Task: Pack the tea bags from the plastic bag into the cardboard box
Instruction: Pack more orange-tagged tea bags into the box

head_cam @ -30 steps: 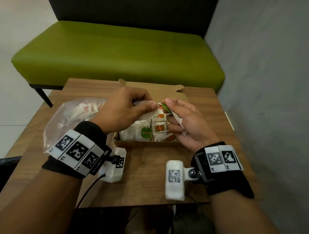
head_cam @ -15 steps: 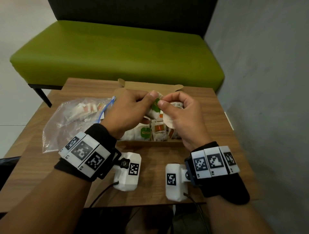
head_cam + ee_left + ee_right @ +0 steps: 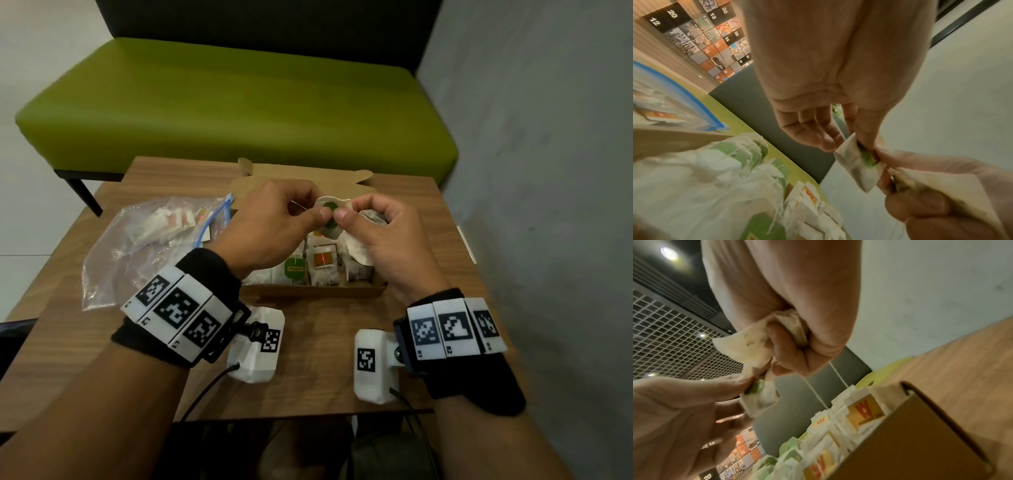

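Both hands meet above the open cardboard box (image 3: 318, 294), which holds rows of tea bags with green and orange tags (image 3: 322, 265). My left hand (image 3: 274, 226) pinches a white tea bag with a green tag (image 3: 330, 207) between thumb and forefinger. My right hand (image 3: 380, 233) pinches the same tea bag from the other side and also holds further tea bags (image 3: 359, 246) curled in its palm. In the left wrist view the pinched tea bag (image 3: 859, 164) hangs between the two thumbs. The right wrist view shows the crumpled tea bags (image 3: 756, 344) in the right fist. The clear plastic bag (image 3: 144, 240) lies left of the box with several tea bags inside.
The box and bag sit on a small wooden table (image 3: 315, 370). A green bench (image 3: 233, 102) stands behind it and a grey wall (image 3: 548, 171) runs along the right. The box lid (image 3: 301, 171) stands open at the back.
Both hands have lifted slightly and drawn together over the box. The tea bag with the green tag is now pinched between both thumbs and forefingers.
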Motion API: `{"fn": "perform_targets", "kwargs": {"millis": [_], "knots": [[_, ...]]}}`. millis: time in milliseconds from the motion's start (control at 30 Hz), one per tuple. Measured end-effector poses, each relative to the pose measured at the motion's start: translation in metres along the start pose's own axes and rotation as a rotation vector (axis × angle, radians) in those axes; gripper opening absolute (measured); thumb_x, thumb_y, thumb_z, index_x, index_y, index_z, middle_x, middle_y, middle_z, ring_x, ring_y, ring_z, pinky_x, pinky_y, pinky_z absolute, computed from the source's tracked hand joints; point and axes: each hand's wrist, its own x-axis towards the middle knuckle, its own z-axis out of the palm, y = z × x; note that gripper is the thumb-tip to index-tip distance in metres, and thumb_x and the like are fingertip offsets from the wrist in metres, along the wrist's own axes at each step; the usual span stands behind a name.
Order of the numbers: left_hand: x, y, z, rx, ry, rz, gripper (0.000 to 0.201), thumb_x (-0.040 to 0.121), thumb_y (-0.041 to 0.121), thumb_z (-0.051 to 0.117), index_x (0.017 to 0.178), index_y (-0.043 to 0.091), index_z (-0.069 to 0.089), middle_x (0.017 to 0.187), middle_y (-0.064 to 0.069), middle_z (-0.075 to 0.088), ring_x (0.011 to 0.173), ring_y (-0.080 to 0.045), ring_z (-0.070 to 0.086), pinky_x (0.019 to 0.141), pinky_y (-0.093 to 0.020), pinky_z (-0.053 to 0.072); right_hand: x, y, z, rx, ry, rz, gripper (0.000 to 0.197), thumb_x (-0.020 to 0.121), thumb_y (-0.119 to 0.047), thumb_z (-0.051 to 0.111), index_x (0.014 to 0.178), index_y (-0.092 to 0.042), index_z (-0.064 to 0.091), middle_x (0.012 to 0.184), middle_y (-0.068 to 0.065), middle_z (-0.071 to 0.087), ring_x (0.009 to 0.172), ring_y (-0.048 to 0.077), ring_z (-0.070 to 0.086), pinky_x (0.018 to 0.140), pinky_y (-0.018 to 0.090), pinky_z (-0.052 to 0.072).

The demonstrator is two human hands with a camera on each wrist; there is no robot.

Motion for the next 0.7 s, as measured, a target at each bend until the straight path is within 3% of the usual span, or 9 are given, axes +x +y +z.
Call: {"fn": "perform_targets", "kwargs": {"millis": [100,167,267,367,500,567,700], "knots": [[0.001,0.0,-0.002,-0.027,0.04,0.012,0.011,0.093,0.023,0.066,0.089,0.015,0.073,0.076,0.004,0.071,0.062,-0.004,0.059,0.057,-0.02,0.046,-0.001,0.0,-0.004,0.018,-0.087,0.028,0.016,0.088,-0.022,0.077,0.101,-0.014,0.071,0.101,0.006,0.076,0.094,0.022,0.073,0.083,0.045,0.06],[0.001,-0.001,-0.003,-0.096,0.057,-0.001,0.011,0.092,0.02,0.066,0.089,0.012,0.073,0.073,0.001,0.069,0.058,0.001,0.055,0.052,-0.012,0.041,-0.003,0.001,-0.001,0.017,-0.176,0.047,0.021,0.089,-0.021,0.076,0.108,-0.015,0.073,0.103,0.007,0.077,0.098,0.024,0.074,0.088,0.05,0.06],[0.0,-0.005,-0.007,-0.055,0.045,-0.023,0.008,0.091,0.02,0.069,0.089,0.013,0.072,0.076,-0.005,0.071,0.062,-0.006,0.06,0.05,-0.018,0.047,-0.001,0.007,0.004,-0.065,-0.21,0.039,0.025,0.081,-0.035,0.079,0.101,-0.02,0.077,0.1,0.005,0.078,0.097,0.025,0.074,0.087,0.057,0.058],[-0.003,-0.013,-0.019,0.072,0.017,-0.065,0.006,0.088,0.021,0.072,0.084,0.015,0.071,0.068,0.0,0.071,0.058,-0.004,0.061,0.05,-0.016,0.046,0.002,0.014,0.009,-0.187,-0.183,0.036,0.034,0.067,-0.053,0.079,0.088,-0.027,0.074,0.103,-0.002,0.075,0.101,0.022,0.071,0.088,0.054,0.058],[-0.01,-0.032,-0.042,0.165,-0.039,-0.21,0.011,0.083,0.019,0.077,0.077,0.014,0.069,0.061,-0.002,0.071,0.056,-0.01,0.063,0.057,-0.025,0.048,0.003,0.018,0.014,-0.329,-0.227,0.036,0.016,0.08,-0.039,0.082,0.086,-0.027,0.072,0.113,-0.01,0.07,0.117,0.011,0.06,0.103,0.044,0.047],[-0.015,-0.04,-0.046,0.222,-0.068,-0.257,0.012,0.082,0.019,0.078,0.076,0.015,0.068,0.061,-0.002,0.072,0.056,-0.011,0.065,0.062,-0.027,0.05,0.003,0.016,0.015,-0.358,-0.237,0.042,0.013,0.084,-0.036,0.079,0.088,-0.025,0.072,0.116,-0.01,0.07,0.121,0.009,0.056,0.102,0.036,0.043],[-0.02,-0.048,-0.042,0.49,-0.101,-0.251,0.017,0.078,0.03,0.082,0.072,0.025,0.066,0.068,0.008,0.068,0.068,-0.012,0.066,0.065,-0.028,0.05,0.004,0.015,0.021,-0.317,-0.21,0.08,0.015,0.087,-0.039,0.075,0.086,-0.025,0.071,0.115,-0.012,0.068,0.121,0.008,0.055,0.103,0.039,0.044]]}}
